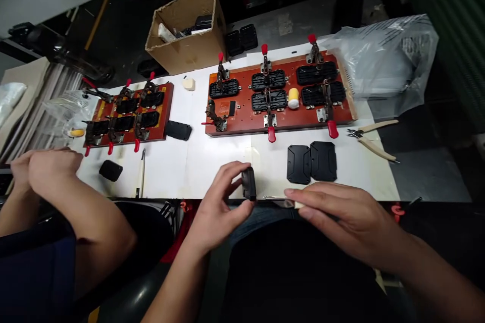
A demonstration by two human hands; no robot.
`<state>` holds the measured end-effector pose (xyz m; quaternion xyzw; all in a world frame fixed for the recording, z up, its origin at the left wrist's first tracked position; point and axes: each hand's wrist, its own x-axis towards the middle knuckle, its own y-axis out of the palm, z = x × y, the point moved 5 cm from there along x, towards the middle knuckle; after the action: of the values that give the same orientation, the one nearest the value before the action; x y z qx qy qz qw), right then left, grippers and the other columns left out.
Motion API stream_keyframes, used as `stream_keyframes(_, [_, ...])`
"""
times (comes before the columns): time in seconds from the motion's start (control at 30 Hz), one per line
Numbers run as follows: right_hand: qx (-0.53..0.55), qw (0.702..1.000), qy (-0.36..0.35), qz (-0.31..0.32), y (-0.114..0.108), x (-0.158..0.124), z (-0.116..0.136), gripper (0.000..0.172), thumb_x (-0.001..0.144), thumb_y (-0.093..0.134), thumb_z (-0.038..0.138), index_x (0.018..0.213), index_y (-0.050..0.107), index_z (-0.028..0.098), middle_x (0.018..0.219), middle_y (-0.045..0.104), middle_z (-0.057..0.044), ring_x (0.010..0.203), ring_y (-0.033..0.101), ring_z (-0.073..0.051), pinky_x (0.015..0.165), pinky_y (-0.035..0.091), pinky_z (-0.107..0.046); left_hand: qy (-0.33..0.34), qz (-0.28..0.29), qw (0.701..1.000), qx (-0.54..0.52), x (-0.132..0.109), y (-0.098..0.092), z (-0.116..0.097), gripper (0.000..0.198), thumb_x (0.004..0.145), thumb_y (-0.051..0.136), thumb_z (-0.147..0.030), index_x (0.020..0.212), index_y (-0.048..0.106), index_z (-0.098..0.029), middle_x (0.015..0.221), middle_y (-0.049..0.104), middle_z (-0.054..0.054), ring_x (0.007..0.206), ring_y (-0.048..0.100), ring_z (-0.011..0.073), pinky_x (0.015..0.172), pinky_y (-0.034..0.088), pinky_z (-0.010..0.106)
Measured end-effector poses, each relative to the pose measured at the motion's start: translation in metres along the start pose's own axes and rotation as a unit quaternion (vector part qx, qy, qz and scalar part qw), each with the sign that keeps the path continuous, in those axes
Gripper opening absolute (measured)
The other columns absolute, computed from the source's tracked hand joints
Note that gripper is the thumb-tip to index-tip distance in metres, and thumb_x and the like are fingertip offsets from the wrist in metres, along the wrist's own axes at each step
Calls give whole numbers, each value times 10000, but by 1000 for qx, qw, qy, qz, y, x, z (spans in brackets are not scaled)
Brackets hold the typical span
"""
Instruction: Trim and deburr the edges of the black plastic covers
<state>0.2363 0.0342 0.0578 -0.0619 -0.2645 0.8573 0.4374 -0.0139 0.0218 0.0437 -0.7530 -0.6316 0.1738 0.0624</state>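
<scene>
My left hand (223,197) pinches a small black plastic part (249,183) on edge at the near rim of the white table (212,156). My right hand (333,214) lies just right of it, fingers stretched out flat and pointing left toward the part; whether it holds something thin is unclear. Two flat black covers (311,162) lie side by side just beyond my right hand. Further back stands a red-brown clamp fixture (278,93) with several black parts seated under red-handled toggle clamps, and a yellow-white roll (293,98) resting on it.
A co-worker's arms and hands (41,169) are at the left, by a smaller red fixture (127,113). Loose black parts (178,130) and a pen-like tool (141,171) lie near it. Cutters (373,136), a plastic bag (386,60) and a cardboard box (187,30) sit further back.
</scene>
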Motion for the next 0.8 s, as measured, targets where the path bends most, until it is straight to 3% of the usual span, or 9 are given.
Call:
stream_keyframes(0.13, [13, 999, -52, 8, 6, 10, 16, 466, 1031, 605, 145, 1473, 600, 290, 1169, 779, -42, 1023, 740, -200, 880, 602, -321, -12, 22, 998, -51, -6, 21, -7, 633, 893, 690, -89, 1450, 576, -367, 1574, 487, 59, 1499, 463, 269, 1177, 506, 410])
stream_keyframes(0.8, [-20, 998, -58, 8, 9, 16, 12, 412, 1036, 610, 160, 1431, 625, 276, 1152, 780, -45, 995, 734, -201, 861, 587, -344, -11, 43, 999, -21, -4, 18, -9, 668, 881, 693, -69, 1476, 585, -355, 1556, 558, 55, 1480, 501, 290, 1223, 471, 462])
